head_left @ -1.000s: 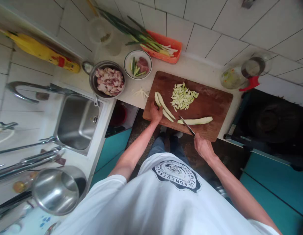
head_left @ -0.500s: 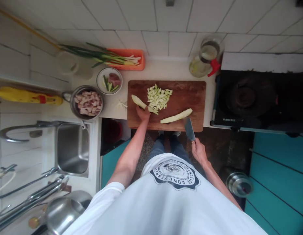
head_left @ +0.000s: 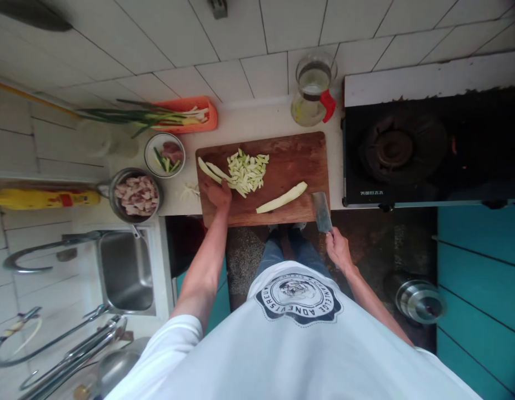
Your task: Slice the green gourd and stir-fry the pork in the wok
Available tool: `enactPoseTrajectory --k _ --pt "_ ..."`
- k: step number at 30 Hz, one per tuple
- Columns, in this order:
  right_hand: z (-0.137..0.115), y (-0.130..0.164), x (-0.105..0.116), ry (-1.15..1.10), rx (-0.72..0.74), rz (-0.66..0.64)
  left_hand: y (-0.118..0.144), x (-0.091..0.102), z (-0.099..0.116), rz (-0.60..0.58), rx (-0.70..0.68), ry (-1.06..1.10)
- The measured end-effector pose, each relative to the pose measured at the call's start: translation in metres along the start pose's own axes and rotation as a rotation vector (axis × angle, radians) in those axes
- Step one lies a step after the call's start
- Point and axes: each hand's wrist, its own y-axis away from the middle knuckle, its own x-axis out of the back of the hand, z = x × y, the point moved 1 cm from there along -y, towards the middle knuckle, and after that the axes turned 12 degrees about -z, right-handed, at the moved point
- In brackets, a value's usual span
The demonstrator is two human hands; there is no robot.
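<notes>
A brown wooden cutting board [head_left: 294, 158] lies on the counter. On it sit a heap of pale green sliced pieces [head_left: 248, 172], two long strips [head_left: 211, 169] at its left end and one long strip [head_left: 282, 198] near its front edge. My left hand [head_left: 219, 194] rests on the board's left front part, touching the two strips. My right hand [head_left: 338, 250] grips the handle of a cleaver [head_left: 322, 211], whose blade hangs at the board's front right corner, apart from the single strip.
Left of the board stand a small bowl [head_left: 164, 154], a metal pot of meat pieces [head_left: 135, 195] and an orange tray of green onions [head_left: 178, 115]. A glass jug [head_left: 311, 90] stands behind. A black gas stove [head_left: 407, 147] is at right, a sink [head_left: 124, 272] at left.
The cleaver has come off the long strip and back to the board's front right corner. My left hand stays at the strips on the left. The camera has swung so the scene shifted left.
</notes>
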Motion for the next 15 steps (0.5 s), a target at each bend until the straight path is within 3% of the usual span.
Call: enactPoseTrajectory --k 2,5,7,11,15 --pt "0.002 0.0 -0.001 -0.022 -0.005 0.002 0.033 -0.011 0.027 -0.129 -0.121 -0.024" --pt "0.005 0.0 -0.002 -0.044 -0.005 0.02 0.085 -0.043 0.077 -0.635 -0.401 -0.123" --pt "0.007 -0.001 -0.002 -0.05 -0.002 0.032 0.111 -0.061 0.102 -0.809 -0.457 -0.245" --pt "0.01 -0.004 0.0 -0.065 -0.003 0.04 0.128 -0.072 0.121 -0.859 -0.372 -0.358" --pt "0.008 -0.008 0.004 -0.051 0.008 0.033 0.125 -0.073 0.113 -0.819 -0.093 -0.253"
